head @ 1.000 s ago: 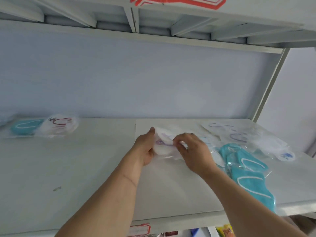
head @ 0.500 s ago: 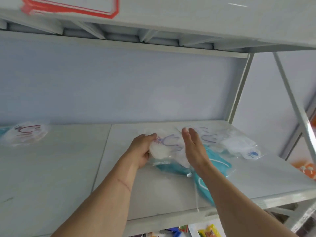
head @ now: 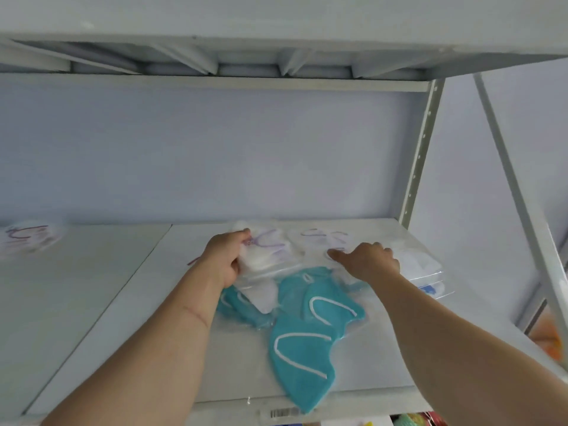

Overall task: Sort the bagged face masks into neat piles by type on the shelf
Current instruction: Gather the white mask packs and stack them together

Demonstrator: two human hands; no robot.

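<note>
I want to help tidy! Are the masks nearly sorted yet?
Not yet. One bagged white mask lies apart at far left. The left hand grips a white bagged mask; the right hand rests on another. The teal bagged masks are jumbled with white ones.

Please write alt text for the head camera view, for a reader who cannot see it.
A person's left hand grips a bagged white mask on a white shelf, while the right hand touches another white mask bag. Teal bagged masks lie in front.
</note>
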